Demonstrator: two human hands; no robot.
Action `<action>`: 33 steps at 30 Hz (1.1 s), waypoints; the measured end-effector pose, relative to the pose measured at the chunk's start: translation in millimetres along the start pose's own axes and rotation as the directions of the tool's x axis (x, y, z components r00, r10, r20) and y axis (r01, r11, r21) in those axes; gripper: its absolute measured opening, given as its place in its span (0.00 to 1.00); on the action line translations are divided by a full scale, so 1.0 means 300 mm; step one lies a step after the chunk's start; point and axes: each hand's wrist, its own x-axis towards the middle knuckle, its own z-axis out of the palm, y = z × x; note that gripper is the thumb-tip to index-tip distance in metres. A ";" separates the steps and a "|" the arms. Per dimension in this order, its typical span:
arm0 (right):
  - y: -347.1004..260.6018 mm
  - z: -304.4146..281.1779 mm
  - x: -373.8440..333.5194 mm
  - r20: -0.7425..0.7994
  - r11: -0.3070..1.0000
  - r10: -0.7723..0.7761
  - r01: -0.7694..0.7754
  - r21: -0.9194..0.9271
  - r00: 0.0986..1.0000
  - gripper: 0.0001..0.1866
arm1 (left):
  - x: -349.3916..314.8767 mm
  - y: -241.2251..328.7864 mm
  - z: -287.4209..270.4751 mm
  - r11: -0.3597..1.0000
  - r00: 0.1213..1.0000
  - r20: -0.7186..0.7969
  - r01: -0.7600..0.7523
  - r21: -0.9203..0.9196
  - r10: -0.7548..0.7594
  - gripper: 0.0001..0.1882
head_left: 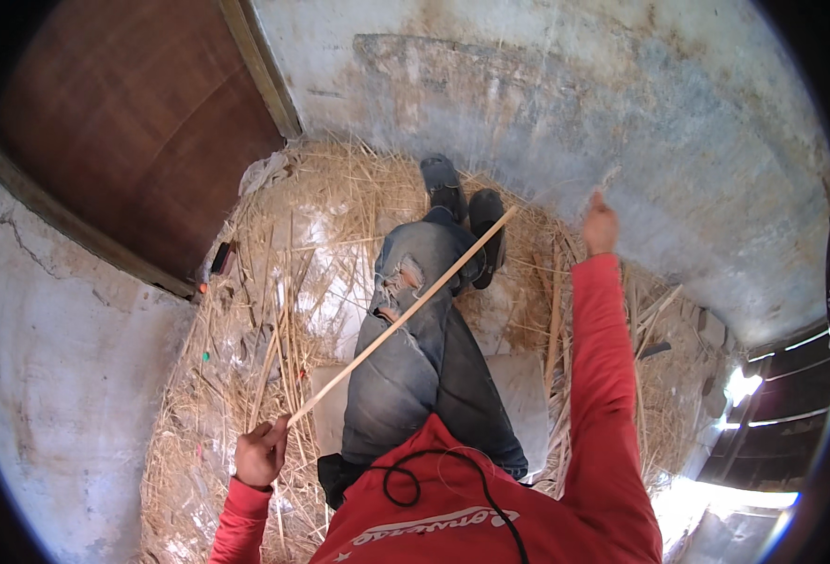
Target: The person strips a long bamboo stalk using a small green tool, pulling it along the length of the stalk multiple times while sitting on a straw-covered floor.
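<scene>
A long, thin, pale bamboo strip (405, 315) slants across my legs, from low left up toward my shoes. Its lower end is pinched in my left hand (262, 453), whose fingers are closed. The strip's far end stops beside my shoes, apart from my other hand. My right arm is stretched forward, and my right hand (601, 228) is closed near the stained wall (565, 113). A faint pale wisp shows just above its fingertips; whether the hand holds it, I cannot make out.
Straw and split strips (283, 348) litter the floor around my outstretched legs (396, 367). A pale board (518, 395) lies beneath them. A brown door panel (133, 122) stands at the far left. Longer strips (556, 301) lie right of my shoes. A small dark object (224, 258) sits near the door.
</scene>
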 end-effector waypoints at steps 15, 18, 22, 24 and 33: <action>-0.539 -0.154 -0.927 0.446 0.858 -0.509 0.393 0.331 0.736 0.25 | 0.312 0.166 0.216 0.982 0.977 -0.136 -0.146 0.116 0.162 0.21; -0.533 -0.125 -1.029 0.459 0.812 -0.581 0.442 0.381 0.672 0.25 | 0.399 0.250 0.216 0.977 0.979 -0.109 -0.158 0.146 0.174 0.20; -0.555 -0.122 -1.121 0.541 0.847 -0.526 0.462 0.263 0.656 0.25 | 0.444 0.281 0.243 0.948 0.978 -0.062 -0.174 0.267 0.197 0.25; -0.558 -0.111 -1.122 0.525 0.836 -0.540 0.490 0.245 0.658 0.25 | 0.446 0.286 0.258 0.940 0.980 -0.058 -0.167 0.296 0.192 0.25; -0.219 -0.036 -0.544 0.103 0.967 -0.256 0.254 0.029 0.961 0.31 | 0.239 0.114 0.158 0.952 0.980 -0.026 -0.188 0.242 0.199 0.23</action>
